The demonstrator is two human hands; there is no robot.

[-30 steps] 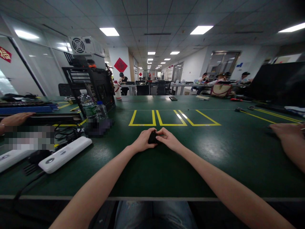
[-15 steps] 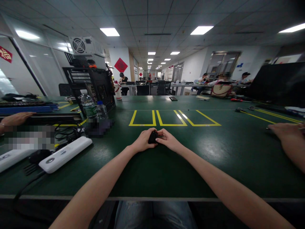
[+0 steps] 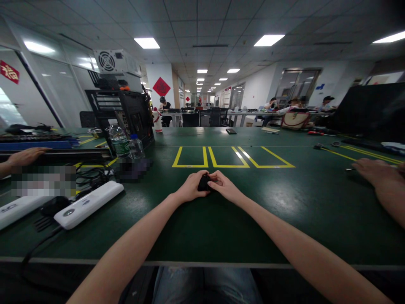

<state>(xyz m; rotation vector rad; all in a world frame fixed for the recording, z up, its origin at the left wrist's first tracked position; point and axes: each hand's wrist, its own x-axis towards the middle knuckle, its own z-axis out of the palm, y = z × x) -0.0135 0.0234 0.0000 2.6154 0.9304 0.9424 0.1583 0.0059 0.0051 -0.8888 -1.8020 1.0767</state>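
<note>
A small black object [image 3: 203,183], rounded and dark, sits between my two hands just over the green table [image 3: 202,228]. Its exact kind is too dark and too covered to make out. My left hand [image 3: 193,185] wraps it from the left, thumb below and fingers above. From the right, my right hand [image 3: 222,184] pinches at its edge with bent fingertips. Beyond my hands, three U-shaped outlines of yellow tape [image 3: 210,166] mark the tabletop.
On the left lie a white power strip [image 3: 90,204], tangled black cables, water bottles [image 3: 118,139] and an open computer case [image 3: 126,109]. Other people's hands rest at the left [image 3: 25,158] and right [image 3: 376,173] edges. A dark phone-like slab [image 3: 230,131] lies farther back.
My fingers have shifted only slightly around the black object, which stays in the same place. The other person's hand at the right has moved a little to the left.
</note>
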